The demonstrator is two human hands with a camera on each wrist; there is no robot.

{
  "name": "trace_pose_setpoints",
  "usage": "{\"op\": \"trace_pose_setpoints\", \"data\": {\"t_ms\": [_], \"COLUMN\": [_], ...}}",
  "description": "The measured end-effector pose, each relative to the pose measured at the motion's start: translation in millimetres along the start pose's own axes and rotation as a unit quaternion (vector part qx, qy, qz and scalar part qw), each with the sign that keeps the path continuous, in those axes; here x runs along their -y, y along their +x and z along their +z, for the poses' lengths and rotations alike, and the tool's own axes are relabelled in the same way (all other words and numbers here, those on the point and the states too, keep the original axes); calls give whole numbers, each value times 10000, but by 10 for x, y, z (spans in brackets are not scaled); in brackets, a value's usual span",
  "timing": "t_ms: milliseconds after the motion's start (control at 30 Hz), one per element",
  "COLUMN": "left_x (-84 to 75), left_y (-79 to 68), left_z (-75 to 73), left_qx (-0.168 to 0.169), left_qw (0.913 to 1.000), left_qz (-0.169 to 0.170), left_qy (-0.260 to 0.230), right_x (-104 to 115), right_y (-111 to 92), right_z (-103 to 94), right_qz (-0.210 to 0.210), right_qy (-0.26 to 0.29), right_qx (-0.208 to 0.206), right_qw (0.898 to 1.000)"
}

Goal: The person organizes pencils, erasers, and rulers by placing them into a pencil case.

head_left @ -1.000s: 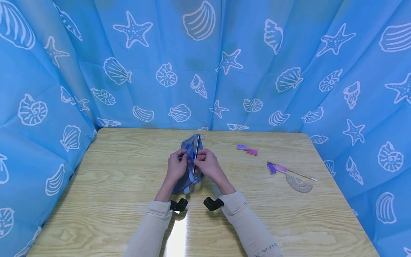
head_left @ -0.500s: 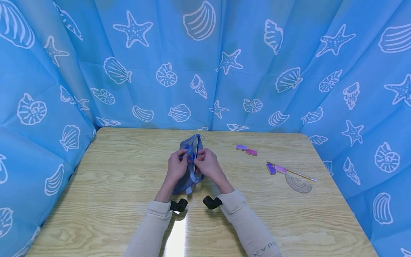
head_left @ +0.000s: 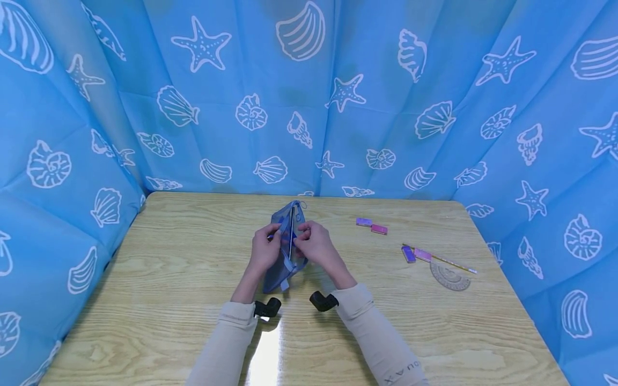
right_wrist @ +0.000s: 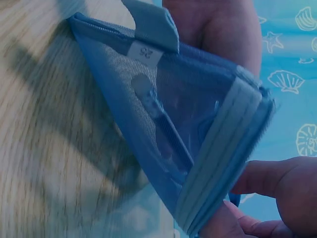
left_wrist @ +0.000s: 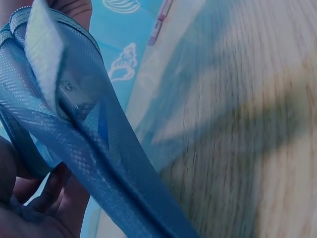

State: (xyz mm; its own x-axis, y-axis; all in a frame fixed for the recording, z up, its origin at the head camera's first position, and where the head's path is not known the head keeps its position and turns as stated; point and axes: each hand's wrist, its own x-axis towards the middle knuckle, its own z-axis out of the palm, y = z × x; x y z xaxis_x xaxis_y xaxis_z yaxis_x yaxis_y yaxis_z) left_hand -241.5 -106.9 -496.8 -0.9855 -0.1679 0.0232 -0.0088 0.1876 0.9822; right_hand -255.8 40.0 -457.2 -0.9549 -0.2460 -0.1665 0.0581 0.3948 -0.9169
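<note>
A blue see-through mesh pencil case (head_left: 275,276) stands tilted between my hands near the table's middle, its zipped top parted. My left hand (head_left: 265,249) pinches the left side of the opening. On the other side, the thumb and fingers of my right hand (head_left: 316,246) pinch the right edge. A thin dark, straight-edged strip (head_left: 292,230) shows inside the opening. Through the mesh in the right wrist view, a pencil (right_wrist: 171,134) with its eraser end up lies in the case. A pale fabric tab (right_wrist: 153,25) sticks out from one end.
To the right on the wooden table (head_left: 169,279) lie a purple eraser (head_left: 364,222) and a red one (head_left: 379,229). Nearer are another purple eraser (head_left: 408,254), a pink one (head_left: 422,254), a yellow pencil (head_left: 454,264) and a clear protractor (head_left: 449,277). Blue shell-print curtains (head_left: 289,96) surround the table.
My right hand has shifted slightly up and right, with the case's opening spreading a little. The long strip in the opening now sits farther left. The left hand barely moves.
</note>
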Motion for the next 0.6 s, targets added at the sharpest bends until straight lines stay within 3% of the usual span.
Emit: {"op": "trace_pose_setpoints", "data": {"t_ms": [233, 467, 600], "left_x": [-28, -39, -41], "left_y": [0, -2, 2], "left_z": [-35, -88, -124], "left_qx": [-51, -35, -52], "left_qw": [9998, 9993, 9992], "left_qz": [153, 330, 346], "left_qy": [148, 184, 193], "right_x": [-9, -113, -235], "right_y": [-9, -71, -99], "right_z": [-59, -268, -443], "right_qz": [-103, -932, -1088], "right_qy": [107, -309, -347], "right_qx": [84, 0, -40], "right_qw": [9999, 9952, 9935]}}
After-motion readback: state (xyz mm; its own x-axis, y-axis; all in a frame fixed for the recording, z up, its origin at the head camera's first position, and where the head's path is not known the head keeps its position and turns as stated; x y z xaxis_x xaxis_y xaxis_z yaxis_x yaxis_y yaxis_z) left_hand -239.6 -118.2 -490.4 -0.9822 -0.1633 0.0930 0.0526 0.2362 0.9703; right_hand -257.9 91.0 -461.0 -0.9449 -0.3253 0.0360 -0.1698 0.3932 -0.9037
